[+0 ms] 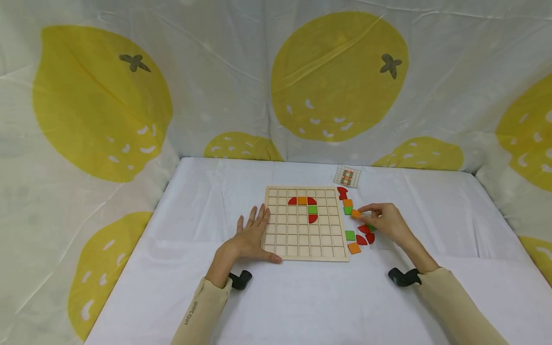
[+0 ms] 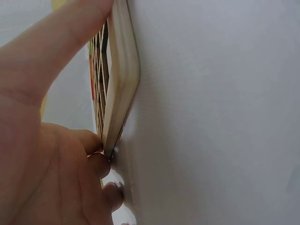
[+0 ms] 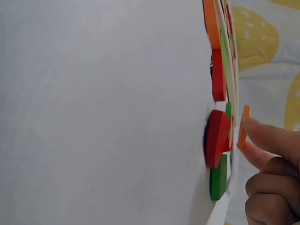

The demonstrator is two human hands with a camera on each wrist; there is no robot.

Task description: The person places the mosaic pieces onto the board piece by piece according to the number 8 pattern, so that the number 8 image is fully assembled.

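Observation:
A square wooden grid board [image 1: 286, 239] lies on the white cloth. Toward its far side, an orange square tile [image 1: 302, 201], a green one [image 1: 312, 209] and several red rounded tiles [image 1: 312, 219] sit in its cells. My left hand [image 1: 250, 239] spreads along the board's left edge, fingers at that side and thumb at the near left corner. Between thumb and index finger, my right hand [image 1: 385, 224] pinches an orange square tile [image 3: 243, 124]. In the right wrist view that tile is held up off the cloth, its edge toward the camera; the other fingers are curled in.
Loose tiles lie along the board's right side: a green square [image 1: 350, 235], an orange square [image 1: 354, 248], red rounded pieces [image 1: 361, 240] and others partly under my right hand. Beyond the far right corner lies a small pattern card [image 1: 347, 176]. A lemon-print curtain [image 1: 241, 72] hangs behind the table.

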